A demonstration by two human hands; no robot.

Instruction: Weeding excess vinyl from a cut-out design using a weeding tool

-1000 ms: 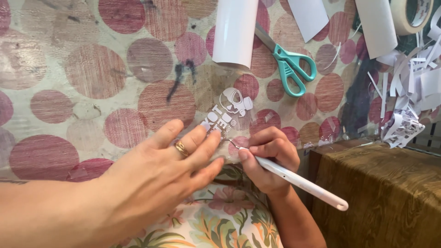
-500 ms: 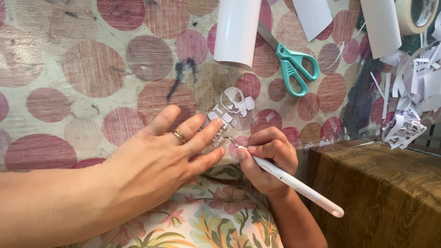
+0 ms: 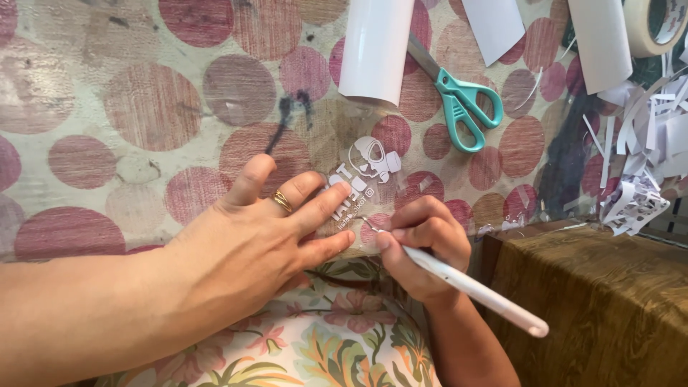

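My left hand (image 3: pixel 265 236), a gold ring on one finger, lies flat with fingers spread and presses down a clear sheet bearing a white cut-out design (image 3: pixel 365 175) on the dotted tablecloth (image 3: pixel 129 122). My right hand (image 3: pixel 423 244) grips a white pen-shaped weeding tool (image 3: pixel 473 287). Its thin metal tip touches the sheet's lower edge, right beside my left fingertips.
A white roll (image 3: pixel 376 46) lies above the sheet, with teal-handled scissors (image 3: pixel 462 104) to its right. White paper pieces (image 3: pixel 602 39), a tape roll (image 3: pixel 656 25) and a heap of white scraps (image 3: pixel 645 165) sit at the upper right. A brown wooden surface (image 3: pixel 609 301) is at the lower right.
My left fingers have slid a little forward over the sheet. My right hand has shifted the tool's tip slightly along the sheet's lower edge.
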